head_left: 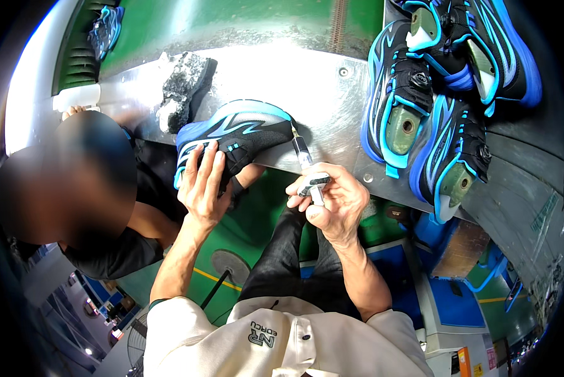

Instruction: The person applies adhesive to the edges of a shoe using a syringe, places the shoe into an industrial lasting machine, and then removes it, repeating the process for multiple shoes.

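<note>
A black and grey sports shoe (247,129) with a blue sole and light-blue stripes lies on its side on the metal worktable (332,88). My left hand (201,179) grips it at the heel end, fingers laid over the dark upper. In my right hand (338,201) is a syringe (302,151), its barrel pointing up and away from me. The syringe's thin tip reaches the shoe's toe, where sole meets upper; I cannot make out whether it touches. My right fingers curl around the plunger end, the thumb near the plunger.
Several similar shoes (398,94) with green lasts inside are piled at the right. A crumpled black-and-white lump (182,88) sits behind the worked shoe. Close on the left is another person (137,232). Past the table runs a green surface (257,25), with another shoe (106,31) at far left.
</note>
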`<state>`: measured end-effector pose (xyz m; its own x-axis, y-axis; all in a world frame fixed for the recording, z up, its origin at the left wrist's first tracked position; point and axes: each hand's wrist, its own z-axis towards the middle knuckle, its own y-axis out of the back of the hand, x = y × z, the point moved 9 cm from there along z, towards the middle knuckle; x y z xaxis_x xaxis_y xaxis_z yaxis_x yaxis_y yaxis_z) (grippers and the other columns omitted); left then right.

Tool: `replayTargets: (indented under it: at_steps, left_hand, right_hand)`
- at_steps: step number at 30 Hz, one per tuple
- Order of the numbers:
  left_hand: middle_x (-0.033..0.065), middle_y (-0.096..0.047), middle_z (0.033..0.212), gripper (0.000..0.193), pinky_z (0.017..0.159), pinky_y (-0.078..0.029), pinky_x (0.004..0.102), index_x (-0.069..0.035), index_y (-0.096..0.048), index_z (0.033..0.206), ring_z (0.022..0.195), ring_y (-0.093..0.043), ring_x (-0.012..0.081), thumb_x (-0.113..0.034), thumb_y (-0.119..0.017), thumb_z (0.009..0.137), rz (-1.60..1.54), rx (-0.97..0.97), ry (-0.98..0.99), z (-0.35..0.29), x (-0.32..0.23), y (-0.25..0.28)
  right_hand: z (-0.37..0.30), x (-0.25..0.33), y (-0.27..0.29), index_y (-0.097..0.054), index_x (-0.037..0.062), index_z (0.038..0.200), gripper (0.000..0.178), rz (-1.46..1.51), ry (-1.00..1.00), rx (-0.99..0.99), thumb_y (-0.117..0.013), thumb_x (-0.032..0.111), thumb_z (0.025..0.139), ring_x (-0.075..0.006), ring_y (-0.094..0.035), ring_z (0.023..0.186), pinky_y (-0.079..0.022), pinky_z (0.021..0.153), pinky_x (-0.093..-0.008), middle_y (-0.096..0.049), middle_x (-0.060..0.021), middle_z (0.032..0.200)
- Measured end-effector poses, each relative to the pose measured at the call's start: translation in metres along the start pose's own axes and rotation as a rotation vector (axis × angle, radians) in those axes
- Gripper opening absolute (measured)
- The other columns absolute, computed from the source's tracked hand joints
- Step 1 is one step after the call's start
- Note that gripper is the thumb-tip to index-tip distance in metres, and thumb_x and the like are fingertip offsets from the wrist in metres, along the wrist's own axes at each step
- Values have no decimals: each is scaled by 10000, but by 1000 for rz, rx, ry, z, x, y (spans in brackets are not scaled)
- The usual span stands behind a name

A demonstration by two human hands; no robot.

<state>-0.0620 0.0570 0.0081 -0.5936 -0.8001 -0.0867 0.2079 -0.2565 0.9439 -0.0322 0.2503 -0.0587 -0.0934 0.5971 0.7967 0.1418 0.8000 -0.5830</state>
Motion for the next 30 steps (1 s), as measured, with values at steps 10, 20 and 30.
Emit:
replayTargets:
  at_steps: [10, 20, 30]
  left_hand:
    - [210, -611, 1228, 679, 993, -453, 443, 9, -583, 1219, 1171, -562, 395, 60, -734, 559, -2, 9, 4, -1, 3, -1]
    - [170, -619, 1230, 676, 933, -498, 414, -10, -612, 1190, 1118, -594, 364, 30, -733, 526, -2, 71, -24, 17, 11, 3]
    - [157, -620, 1226, 674, 955, -487, 405, -14, -601, 1197, 1145, -582, 351, 73, -757, 548, -106, 145, 13, 34, 21, 3]
  right_hand:
    - [4, -7, -1, -579, -66, 1102, 451, 48, -51, -30, -746, 161, 750, -164, -667, 715, -569, 666, -285, -667, -146, 832]
    - [7, -9, -1, -598, -72, 1076, 390, -44, 15, -48, -709, 51, 723, -155, -673, 736, -564, 669, -259, -646, -114, 871]
    - [9, -9, 0, -605, -76, 1063, 390, -61, 53, -48, -698, 43, 704, -153, -681, 740, -574, 661, -261, -652, -112, 847]
